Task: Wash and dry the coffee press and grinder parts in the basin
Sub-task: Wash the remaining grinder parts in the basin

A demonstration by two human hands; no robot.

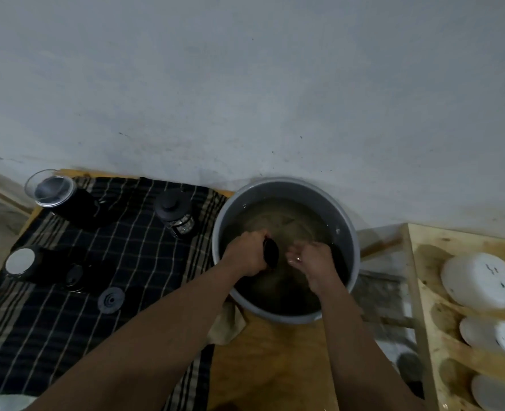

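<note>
A grey round basin (pixel 352 232) holds murky water. Over its near side, my left hand (pixel 246 252) grips a dark oval part (pixel 271 252). My right hand (pixel 315 258) is beside it, fingers cupped at the water surface; whether it holds anything is hidden. On the dark checked cloth (pixel 52 315) to the left stand a coffee press (pixel 176 213) with a black lid, a black grinder with a clear cap (pixel 56 192), a black part with a white face (pixel 20 261), and a flat grey disc (pixel 111 300).
The basin and cloth rest on a wooden board (pixel 272 366) against a pale wall. A beige rag (pixel 227 324) lies under my left forearm. To the right, a wooden rack (pixel 423 292) carries three white round containers (pixel 482 280).
</note>
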